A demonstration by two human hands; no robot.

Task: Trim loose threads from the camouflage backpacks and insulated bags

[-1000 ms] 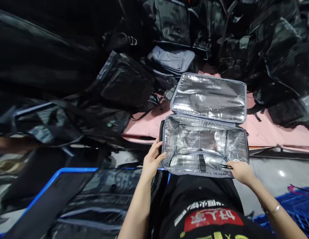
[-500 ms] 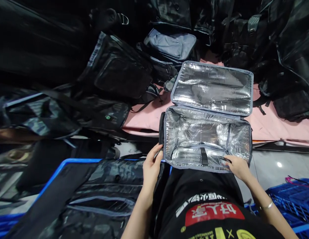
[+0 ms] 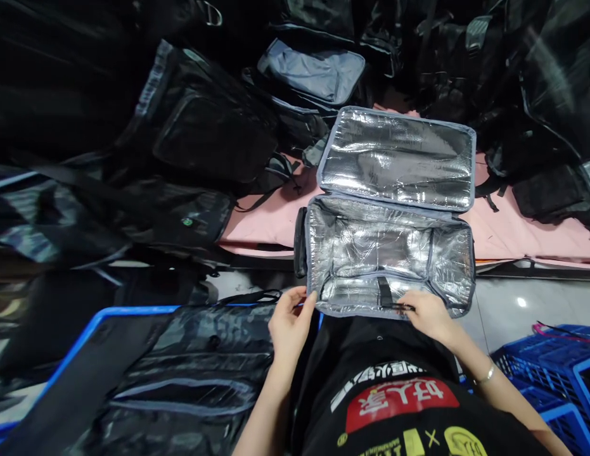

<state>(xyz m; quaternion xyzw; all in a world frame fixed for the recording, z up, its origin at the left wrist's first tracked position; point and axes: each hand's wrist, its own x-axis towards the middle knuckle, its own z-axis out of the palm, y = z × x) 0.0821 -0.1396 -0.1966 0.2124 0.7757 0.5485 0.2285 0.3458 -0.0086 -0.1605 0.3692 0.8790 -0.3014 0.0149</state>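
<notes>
An insulated cooler bag with a silver foil lining and grey piping lies open before me, near my waist. Its foil-lined lid is folded back on the far side. My left hand grips the bag's front left corner, thumb on the rim and fingers at the outer side. My right hand is closed over the front edge on a thin black snips-like tool; the fingers hide most of it. The tool's tip reaches a short black strap on the front inner wall.
Pink cloth covers the work surface under the bag. Black bags are piled behind and to the left. A blue-rimmed crate with camouflage bags stands at lower left. Blue baskets sit on the floor at right.
My right hand has moved left along the front edge, bringing the tool to the black strap. My left hand stays at the front left corner. The view has shifted slightly.
</notes>
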